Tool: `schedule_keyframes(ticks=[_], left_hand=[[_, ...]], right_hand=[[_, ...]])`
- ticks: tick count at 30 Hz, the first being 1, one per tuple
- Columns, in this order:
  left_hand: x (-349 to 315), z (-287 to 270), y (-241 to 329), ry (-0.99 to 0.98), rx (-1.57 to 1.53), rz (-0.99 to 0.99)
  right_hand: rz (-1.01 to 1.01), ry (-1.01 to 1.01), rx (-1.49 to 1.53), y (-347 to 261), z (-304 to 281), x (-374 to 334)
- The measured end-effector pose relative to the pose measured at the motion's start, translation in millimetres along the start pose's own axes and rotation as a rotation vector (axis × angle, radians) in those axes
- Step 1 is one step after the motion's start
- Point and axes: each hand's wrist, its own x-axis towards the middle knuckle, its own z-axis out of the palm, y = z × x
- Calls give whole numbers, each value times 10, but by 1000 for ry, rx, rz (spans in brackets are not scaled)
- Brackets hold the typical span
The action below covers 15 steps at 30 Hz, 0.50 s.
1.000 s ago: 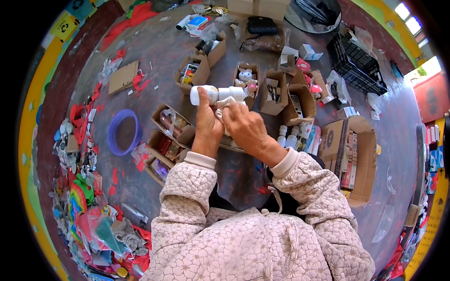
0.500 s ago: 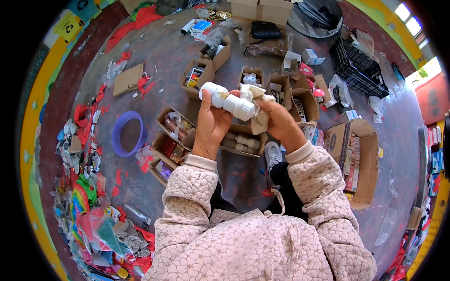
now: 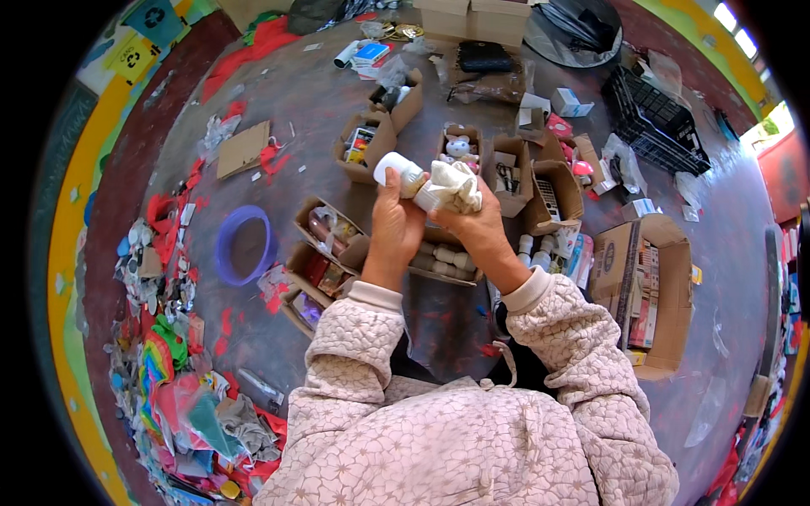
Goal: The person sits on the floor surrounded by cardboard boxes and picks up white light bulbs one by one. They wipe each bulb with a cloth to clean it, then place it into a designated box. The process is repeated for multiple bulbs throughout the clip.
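My left hand (image 3: 395, 229) is closed around a white plastic cylinder (image 3: 393, 169) with a narrow, yellowed waist. It is tilted, its smooth end up and to the left. My right hand (image 3: 479, 232) grips a cream cloth (image 3: 458, 187) bunched against the other end, hiding much of it. Just beneath the hands is a small cardboard box (image 3: 442, 277) with several beige pieces (image 3: 451, 255) of similar shape. More white ribbed pieces (image 3: 542, 251) lie to the right, beside my right wrist.
Small open cartons surround my hands; one holds a white plush toy (image 3: 458, 148). A purple basin (image 3: 221, 244) stands left and a large carton (image 3: 675, 312) right. Farther back are a black crate (image 3: 654, 126) and flat cardboard (image 3: 243, 150). Mixed scraps (image 3: 181, 396) are heaped along the left.
My right hand has brought the cloth left over the ribbed end of the cylinder, covering it. The hands are closer together, and the view has shifted slightly.
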Motion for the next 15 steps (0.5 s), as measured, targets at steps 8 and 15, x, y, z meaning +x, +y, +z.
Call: schedule_keyframes(ticks=[8,15], left_hand=[[13,-143,82,110,-81,-162],[-89,-25,109,15,-58,-412]], right_hand=[[-431,-113,-709,-143,79,-163],[38,160,23,-383,-386,224]])
